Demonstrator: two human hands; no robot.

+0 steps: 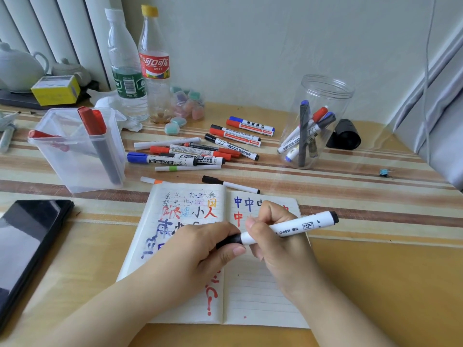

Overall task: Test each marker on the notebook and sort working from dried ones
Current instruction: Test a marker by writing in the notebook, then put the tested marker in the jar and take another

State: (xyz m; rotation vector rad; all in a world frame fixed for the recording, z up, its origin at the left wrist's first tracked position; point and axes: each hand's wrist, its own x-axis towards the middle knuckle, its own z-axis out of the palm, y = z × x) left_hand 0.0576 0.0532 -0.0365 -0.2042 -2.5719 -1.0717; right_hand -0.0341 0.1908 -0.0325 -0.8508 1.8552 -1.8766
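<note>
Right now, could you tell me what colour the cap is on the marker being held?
Black, on the white-barrelled marker; head view.

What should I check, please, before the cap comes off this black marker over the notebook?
1. Right hand grips the black marker barrel: ok.
2. Left hand has a grip on the cap: ok.
3. Free lined space on the notebook right page: ok.
4. Square tub and round jar both open for sorting: ok.
5. Which container takes dried markers: cannot tell.
</note>
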